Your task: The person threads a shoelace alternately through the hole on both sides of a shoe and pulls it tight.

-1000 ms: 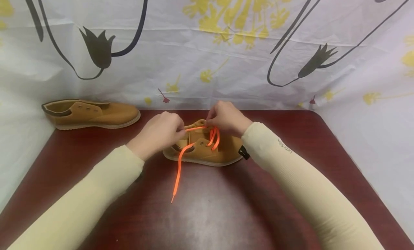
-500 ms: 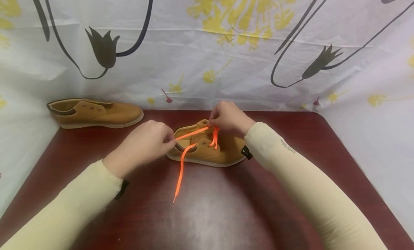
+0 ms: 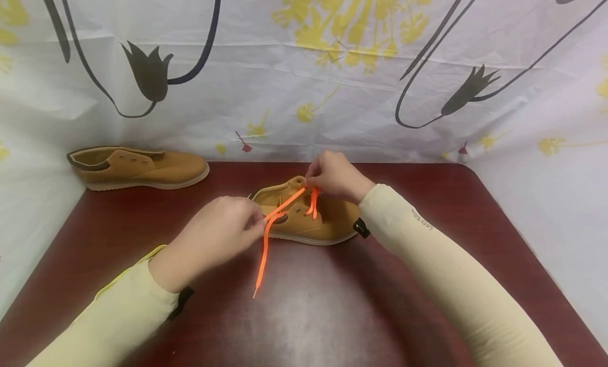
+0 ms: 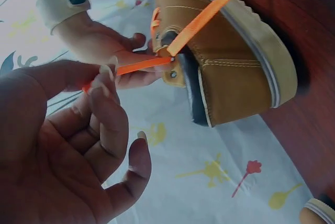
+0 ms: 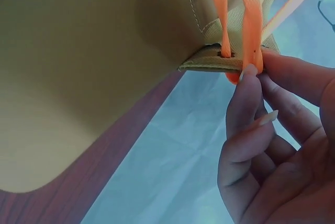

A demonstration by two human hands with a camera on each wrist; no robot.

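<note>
A tan shoe point(image 3: 332, 224) stands on the table, toe to the right, with an orange shoelace point(image 3: 286, 202) partly threaded through its eyelets. My left hand point(image 3: 218, 229), by the heel, pinches one part of the lace between thumb and forefinger; in the left wrist view this stretch runs taut to the shoe's eyelet flap. At the far flap, my right hand point(image 3: 334, 172) pinches the lace close to an eyelet, as the right wrist view shows at the fingertips point(image 5: 250, 71). The lace's other end hangs over the shoe's near side, its tip on the table.
A second tan shoe point(image 3: 142, 169), without a lace, stands at the back left of the dark red table point(image 3: 304, 314). A white patterned sheet point(image 3: 266, 66) rises behind the table and along both sides.
My left hand has drawn the lace back from the eyelets, leftward and toward me, lengthening the stretch between my hands. The right hand stays at the far flap, and the lace loops there have tightened.
</note>
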